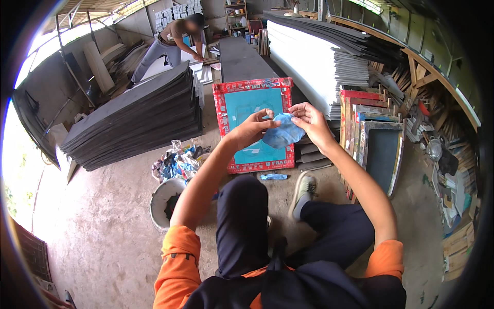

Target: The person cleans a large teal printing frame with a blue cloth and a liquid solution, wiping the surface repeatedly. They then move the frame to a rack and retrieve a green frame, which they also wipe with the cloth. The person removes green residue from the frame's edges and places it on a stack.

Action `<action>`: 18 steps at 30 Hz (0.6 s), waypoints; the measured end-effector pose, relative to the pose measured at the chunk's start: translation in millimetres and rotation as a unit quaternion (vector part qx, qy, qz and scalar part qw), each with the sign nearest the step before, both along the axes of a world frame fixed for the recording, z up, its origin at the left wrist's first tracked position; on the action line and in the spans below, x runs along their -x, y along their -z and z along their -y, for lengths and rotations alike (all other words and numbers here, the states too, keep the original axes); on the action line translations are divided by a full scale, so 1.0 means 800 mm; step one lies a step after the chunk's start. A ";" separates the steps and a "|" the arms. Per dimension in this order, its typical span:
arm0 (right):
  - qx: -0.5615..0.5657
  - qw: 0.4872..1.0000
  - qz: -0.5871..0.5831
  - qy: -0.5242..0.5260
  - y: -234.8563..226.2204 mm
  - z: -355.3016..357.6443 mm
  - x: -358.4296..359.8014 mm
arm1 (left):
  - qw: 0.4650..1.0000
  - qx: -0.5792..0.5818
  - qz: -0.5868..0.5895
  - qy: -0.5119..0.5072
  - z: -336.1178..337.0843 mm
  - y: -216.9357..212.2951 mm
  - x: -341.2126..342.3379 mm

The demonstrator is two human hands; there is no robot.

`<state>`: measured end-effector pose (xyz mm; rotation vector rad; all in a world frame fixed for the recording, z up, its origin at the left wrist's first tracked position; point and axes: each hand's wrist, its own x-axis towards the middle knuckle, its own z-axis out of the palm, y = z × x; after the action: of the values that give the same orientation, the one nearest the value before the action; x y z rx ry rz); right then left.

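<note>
My left hand [253, 129] and my right hand [312, 123] pinch the upper edge of a crumpled light-blue cloth [284, 136] from either side. It hangs in front of a screen-printing frame [234, 109] with teal mesh and red-and-white printed tape around its border. The frame leans upright before me, partly covered by my hands and the cloth. Another blue scrap [274, 176] lies on the floor by the frame's lower edge, near my shoe.
A white bucket [158, 206] with dark contents stands left, beside a heap of rags [177, 162]. Dark sheets [134, 113] are stacked behind it. More framed screens [383, 149] lean at right, below a tall stack of white sheets [303, 56]. A person [177, 38] bends over white sheets.
</note>
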<state>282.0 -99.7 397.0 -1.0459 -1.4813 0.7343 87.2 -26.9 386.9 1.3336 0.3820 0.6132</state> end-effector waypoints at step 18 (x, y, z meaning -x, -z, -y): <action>0.096 0.994 0.056 0.000 0.137 -0.116 -0.045 | 0.955 -0.145 -0.239 -0.099 -0.085 0.086 -0.018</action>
<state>317.8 -7.1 287.0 -1.2494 -1.5283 0.8433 101.9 41.3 318.3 1.7420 0.8531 0.5196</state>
